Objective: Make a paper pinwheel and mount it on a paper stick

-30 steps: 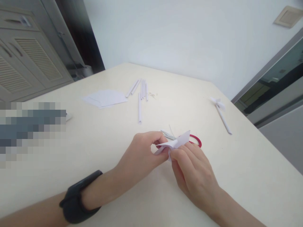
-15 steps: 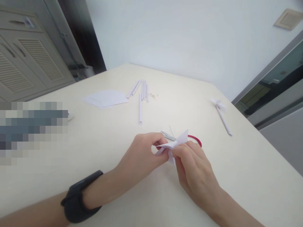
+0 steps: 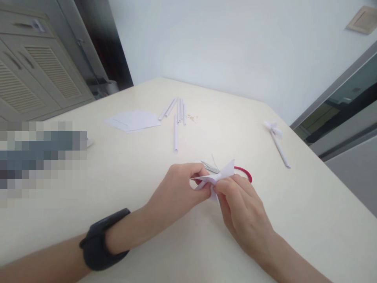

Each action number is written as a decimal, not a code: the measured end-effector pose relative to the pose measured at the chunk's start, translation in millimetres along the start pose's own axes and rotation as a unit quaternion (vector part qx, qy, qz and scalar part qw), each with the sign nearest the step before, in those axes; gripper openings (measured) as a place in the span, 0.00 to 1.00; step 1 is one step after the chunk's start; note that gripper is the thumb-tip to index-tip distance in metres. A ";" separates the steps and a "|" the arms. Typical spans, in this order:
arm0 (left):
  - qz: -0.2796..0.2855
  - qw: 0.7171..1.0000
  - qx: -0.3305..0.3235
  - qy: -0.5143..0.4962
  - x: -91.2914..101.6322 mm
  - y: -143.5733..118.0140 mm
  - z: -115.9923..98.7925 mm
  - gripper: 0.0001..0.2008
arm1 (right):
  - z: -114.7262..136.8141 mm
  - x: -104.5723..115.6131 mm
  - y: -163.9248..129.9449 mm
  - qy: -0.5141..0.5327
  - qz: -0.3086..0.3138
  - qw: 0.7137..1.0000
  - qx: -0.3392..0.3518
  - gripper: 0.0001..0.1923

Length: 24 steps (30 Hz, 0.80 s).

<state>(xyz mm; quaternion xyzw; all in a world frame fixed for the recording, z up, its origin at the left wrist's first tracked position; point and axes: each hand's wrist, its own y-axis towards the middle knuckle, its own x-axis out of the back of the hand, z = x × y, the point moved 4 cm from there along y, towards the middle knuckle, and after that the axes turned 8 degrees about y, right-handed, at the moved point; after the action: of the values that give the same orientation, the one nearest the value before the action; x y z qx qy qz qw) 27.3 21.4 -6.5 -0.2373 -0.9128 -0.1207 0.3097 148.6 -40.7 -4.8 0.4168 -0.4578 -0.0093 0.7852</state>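
Between my two hands is a white paper pinwheel, its folded blades pointing several ways. My left hand pinches it from the left, thumb below and fingers behind the paper. From the right, my right hand grips it close to its centre with thumb and bent fingers. What lies right under those fingertips is hidden. Just behind the pinwheel lie scissors with red handles, partly covered by the paper and my right hand. A thin pale strip is beside their blades.
Several rolled paper tubes lie further back, with small thin bits to their right. White paper sheets are at the left. A finished-looking pinwheel on a paper stick lies at the right. The table meets a wall behind.
My hands stay around the paper pinwheel with only slight finger movement near its centre. The whole view has shifted a little.
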 end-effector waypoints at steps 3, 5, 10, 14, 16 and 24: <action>0.016 1.000 0.022 -0.012 1.5 -0.4 -3.1 0.04 | -0.1 0.2 -0.6 -0.012 -0.013 1.000 -0.001 0.09; 0.020 0.999 0.026 -0.017 1.5 -0.5 -4.1 0.04 | -1.1 -0.1 -1.2 -0.021 -0.024 0.999 -0.006 0.09; 0.022 0.999 0.026 -0.018 0.7 -0.5 -2.4 0.04 | -3.7 -1.7 -2.1 -0.031 -0.036 0.999 -0.013 0.09; 0.019 0.999 0.017 -0.024 1.0 -1.4 -3.4 0.04 | -3.8 -0.8 -1.1 -0.024 -0.042 0.999 -0.017 0.08; 0.017 0.999 0.016 -0.024 1.6 -1.7 -4.8 0.04 | -4.1 0.0 -0.2 -0.015 -0.043 0.999 -0.020 0.08; 0.009 1.000 -0.001 -0.020 0.8 0.2 -3.3 0.03 | -7.3 -2.7 -0.4 -0.017 -0.059 0.998 -0.032 0.07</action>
<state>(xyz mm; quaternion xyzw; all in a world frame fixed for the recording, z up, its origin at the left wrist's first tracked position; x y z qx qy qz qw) 28.5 20.7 -3.4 -0.2476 -0.9166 -0.1139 0.2925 152.4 -35.2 -8.6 0.4176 -0.4454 -0.0776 0.7882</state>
